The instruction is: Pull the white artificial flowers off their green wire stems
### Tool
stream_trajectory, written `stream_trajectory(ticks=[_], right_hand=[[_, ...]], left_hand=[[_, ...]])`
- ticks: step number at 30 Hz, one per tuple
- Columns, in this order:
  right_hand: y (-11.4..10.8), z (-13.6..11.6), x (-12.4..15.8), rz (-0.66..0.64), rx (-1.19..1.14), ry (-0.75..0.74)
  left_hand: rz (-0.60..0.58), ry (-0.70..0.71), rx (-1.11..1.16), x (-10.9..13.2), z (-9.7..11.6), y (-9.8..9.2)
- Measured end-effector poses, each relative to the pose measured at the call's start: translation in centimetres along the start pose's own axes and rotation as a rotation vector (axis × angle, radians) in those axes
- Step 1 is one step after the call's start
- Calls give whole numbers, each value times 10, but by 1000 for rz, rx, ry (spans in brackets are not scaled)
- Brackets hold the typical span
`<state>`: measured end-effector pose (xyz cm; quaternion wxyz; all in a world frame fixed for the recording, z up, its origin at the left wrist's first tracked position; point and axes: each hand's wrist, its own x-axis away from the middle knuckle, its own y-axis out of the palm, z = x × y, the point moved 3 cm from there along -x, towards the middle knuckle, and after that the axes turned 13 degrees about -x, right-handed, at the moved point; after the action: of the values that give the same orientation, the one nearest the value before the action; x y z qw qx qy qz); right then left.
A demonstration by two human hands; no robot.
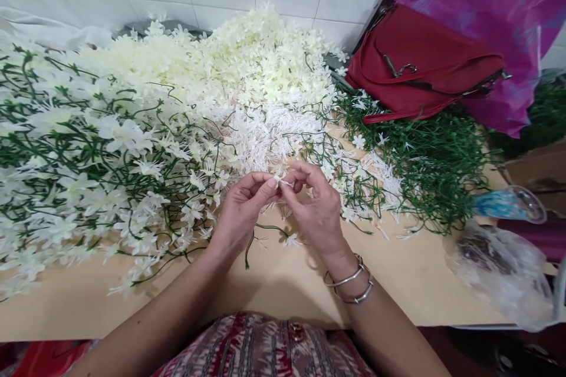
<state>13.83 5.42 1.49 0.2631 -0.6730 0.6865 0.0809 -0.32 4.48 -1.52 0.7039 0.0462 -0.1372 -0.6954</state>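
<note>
My left hand [242, 207] and my right hand [315, 206] meet above the tan table [274, 283], fingertips pinched together on a small white artificial flower [278, 179]. A thin green stem [249, 247] hangs down from under my left hand. Silver bangles [351, 283] circle my right wrist. A heap of loose white flower pieces [260, 135] lies just beyond my fingers. Finished green stems with white blossoms [88, 153] spread across the left of the table.
A big mound of cream flowers [247, 59] fills the back against the tiled wall. Bare green stems [424, 159] lie at the right, under a red handbag [420, 65] and purple plastic [495, 6]. Clear plastic bags [504, 265] sit at the right edge.
</note>
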Motion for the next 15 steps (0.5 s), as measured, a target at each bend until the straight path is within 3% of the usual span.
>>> stream_trajectory(ticks=[6,10,15], right_hand=[[-6,5,-5,-93,-93,39],[-11,7,-6,-13,-66,-21],[-16,11,-7,16,-87,-8]], left_hand=[[-35,155,-199,3,6,3],[-52,219,-273,6,10,6],[21,345,-573,16,40,-4]])
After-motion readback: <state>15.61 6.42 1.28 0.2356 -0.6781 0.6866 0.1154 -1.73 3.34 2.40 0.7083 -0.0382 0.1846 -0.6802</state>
